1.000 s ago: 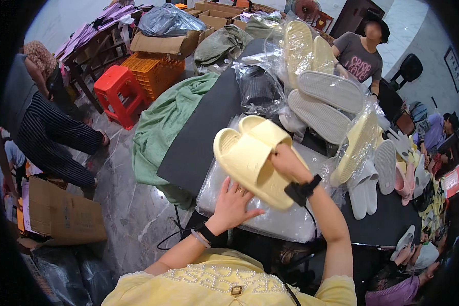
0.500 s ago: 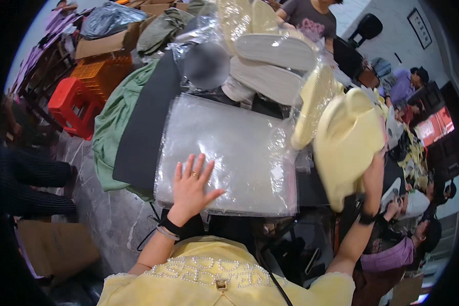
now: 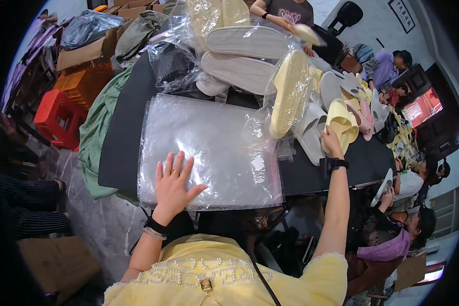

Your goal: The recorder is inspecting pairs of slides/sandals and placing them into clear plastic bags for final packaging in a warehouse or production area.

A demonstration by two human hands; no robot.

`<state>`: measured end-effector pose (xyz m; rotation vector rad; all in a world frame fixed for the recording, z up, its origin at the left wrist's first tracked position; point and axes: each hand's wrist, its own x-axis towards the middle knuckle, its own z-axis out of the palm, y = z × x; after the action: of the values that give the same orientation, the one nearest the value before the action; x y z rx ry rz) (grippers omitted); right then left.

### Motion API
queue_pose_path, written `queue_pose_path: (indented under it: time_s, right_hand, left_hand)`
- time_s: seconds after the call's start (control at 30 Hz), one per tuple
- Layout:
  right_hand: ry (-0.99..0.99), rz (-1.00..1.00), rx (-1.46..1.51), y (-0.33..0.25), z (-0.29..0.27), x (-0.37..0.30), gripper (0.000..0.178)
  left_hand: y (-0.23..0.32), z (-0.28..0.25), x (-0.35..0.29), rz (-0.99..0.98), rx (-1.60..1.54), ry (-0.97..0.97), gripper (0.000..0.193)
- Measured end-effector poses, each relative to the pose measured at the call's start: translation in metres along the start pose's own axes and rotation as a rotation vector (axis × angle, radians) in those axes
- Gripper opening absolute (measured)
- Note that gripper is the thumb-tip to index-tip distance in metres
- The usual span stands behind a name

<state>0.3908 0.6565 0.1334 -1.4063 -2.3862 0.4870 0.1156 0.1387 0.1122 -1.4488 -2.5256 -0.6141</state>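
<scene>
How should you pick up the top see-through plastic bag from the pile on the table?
Pinch the near right corner of the top plastic bag, coming from the table's near edge. The stack lies flat, and that corner is free, while the left hand presses the near left part.

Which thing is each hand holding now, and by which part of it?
The left hand holds nothing; it lies flat, fingers spread, on the stack of clear plastic bags. The right hand touches the yellow slipper at its near end; a grip cannot be told.

Plastic bags (image 3: 209, 148) lie on the table (image 3: 122, 137), slippers (image 3: 341, 122) to their right
</scene>
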Motion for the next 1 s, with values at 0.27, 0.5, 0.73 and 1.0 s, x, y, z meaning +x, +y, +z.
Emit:
queue_pose_path:
  time_s: [0.27,0.5,0.73,1.0]
  right_hand:
    - [-0.001,-0.270,0.508,-0.177,-0.021,-0.098,0.035]
    - [-0.976,-0.563,0.942,-0.349,-0.012,-0.210,0.035]
    - [-1.017,-0.496,1.129,-0.441,0.130,-0.162,0.035]
    - [-1.475,0.065,1.673,-0.405,0.230,-0.107,0.043]
  left_hand:
    - [-0.004,-0.003,-0.007,-0.037,0.055,-0.026,0.075]
    - [-0.003,0.000,0.002,0.007,-0.011,0.017,0.074]
    - [-0.004,0.001,-0.008,0.005,0.028,0.015,0.075]
    - [-0.009,0.005,-0.019,-0.018,-0.182,0.149,0.048]
